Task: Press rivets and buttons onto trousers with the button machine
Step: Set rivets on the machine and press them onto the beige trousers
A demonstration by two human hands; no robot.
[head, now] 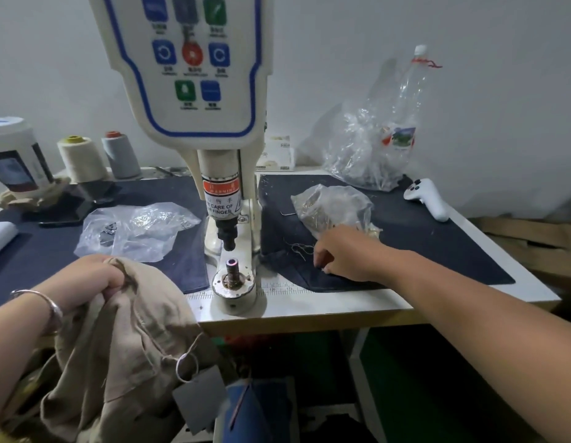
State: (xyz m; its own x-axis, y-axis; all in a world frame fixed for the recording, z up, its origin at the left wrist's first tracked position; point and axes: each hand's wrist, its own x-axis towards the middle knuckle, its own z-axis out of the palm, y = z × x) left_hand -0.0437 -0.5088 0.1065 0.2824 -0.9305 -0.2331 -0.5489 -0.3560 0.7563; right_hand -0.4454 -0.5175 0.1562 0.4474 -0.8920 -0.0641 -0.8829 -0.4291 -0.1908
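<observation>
Silver bangle (51, 306), bare forearms

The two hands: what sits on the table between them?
In the head view, the button machine's lower die post stands between the left hand gripping the trousers and the right hand.

Left hand (86, 279), bracelet at wrist, fingers curled tight around a bunch of beige cloth (127, 340); right hand (341, 254), arm stretched forward, fingertips pinching downward, palm down.

Trousers: we see a crumpled beige cloth garment (124, 340), plain.
Machine: our cream button press (194, 91) has blue-edged panel, blue, green, red keys.
Mats: we note dark navy fabric sheets (405, 238).
Cones: our far-left cream thread spool (82, 159), grey thread spool (120, 156).
</observation>
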